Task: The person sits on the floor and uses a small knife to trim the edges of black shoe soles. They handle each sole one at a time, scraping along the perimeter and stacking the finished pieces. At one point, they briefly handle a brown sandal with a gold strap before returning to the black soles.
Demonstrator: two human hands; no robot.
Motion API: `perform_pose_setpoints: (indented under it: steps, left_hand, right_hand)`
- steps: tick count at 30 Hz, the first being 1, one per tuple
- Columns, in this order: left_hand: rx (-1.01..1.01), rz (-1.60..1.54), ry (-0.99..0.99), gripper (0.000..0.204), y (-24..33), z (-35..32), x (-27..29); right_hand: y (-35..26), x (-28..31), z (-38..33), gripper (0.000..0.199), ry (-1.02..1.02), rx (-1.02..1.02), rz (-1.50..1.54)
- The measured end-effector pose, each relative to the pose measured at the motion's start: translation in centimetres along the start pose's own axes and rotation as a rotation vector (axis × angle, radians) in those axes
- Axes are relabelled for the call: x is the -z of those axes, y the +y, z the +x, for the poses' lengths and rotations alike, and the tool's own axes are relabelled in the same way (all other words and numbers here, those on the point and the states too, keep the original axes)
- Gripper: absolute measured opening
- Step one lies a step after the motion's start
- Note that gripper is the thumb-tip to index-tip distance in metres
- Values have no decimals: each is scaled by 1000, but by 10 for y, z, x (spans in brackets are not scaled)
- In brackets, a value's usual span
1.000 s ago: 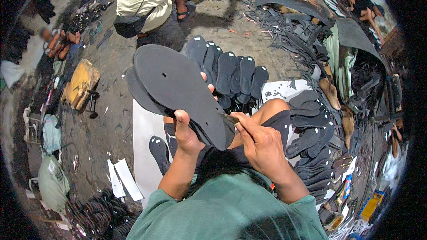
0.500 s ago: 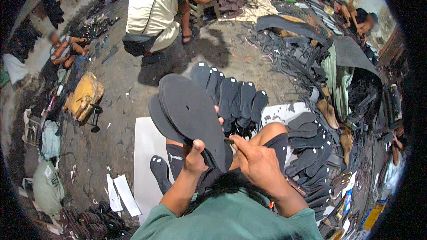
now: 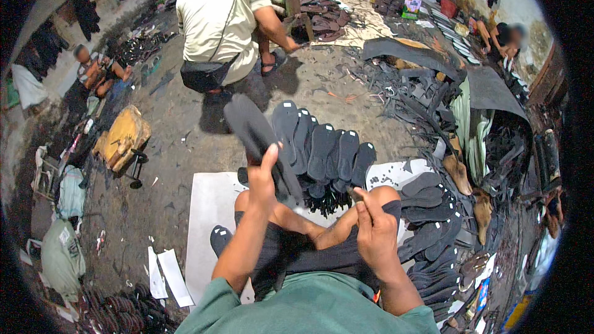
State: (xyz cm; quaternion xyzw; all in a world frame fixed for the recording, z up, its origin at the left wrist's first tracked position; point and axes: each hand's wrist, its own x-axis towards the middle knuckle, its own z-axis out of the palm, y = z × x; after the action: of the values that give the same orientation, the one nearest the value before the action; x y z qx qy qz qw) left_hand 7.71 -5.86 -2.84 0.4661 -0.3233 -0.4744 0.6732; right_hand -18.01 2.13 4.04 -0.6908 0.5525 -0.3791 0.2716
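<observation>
My left hand [image 3: 262, 179] is closed on a black shoe sole [image 3: 250, 125], raised and tilted above my knees; motion blurs it, so I cannot tell whether it is one sole or a pair. My right hand [image 3: 376, 222] is pinched round a small dark thin tool [image 3: 354, 194] by my right knee, apart from the sole; most of the tool is hidden in the fingers. Beyond my knees stands a row of black soles [image 3: 322, 151] with white stickers. Another stickered sole [image 3: 219, 239] lies on a white sheet [image 3: 204, 210] at my left.
More black soles [image 3: 427, 207] pile up at my right, beside wooden shoe lasts [image 3: 456, 173] and black scraps [image 3: 408, 96]. A person in a pale shirt [image 3: 216, 18] crouches ahead. A yellowish wooden block [image 3: 124, 136] sits at the left. Other people sit farther off on both sides.
The sole in my left hand has turned edge-on and moved away from my right hand. My right hand has shifted right with the tool. The crouching person's arm has reached lower.
</observation>
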Motion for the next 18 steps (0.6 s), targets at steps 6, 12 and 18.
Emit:
perform_pose_setpoints:
  steps: [6,12,18]
  left_hand:
    - [-283,646,34,94,-57,106,32]
    - [-133,211,3,78,-28,55,6]
    - [-35,-471,-200,79,7,-38,-15]
  right_hand:
    - [7,-8,-5,28,21,63,63]
    - [14,0,-17,28,36,49,55]
    - [-15,-19,-6,29,-221,130,43]
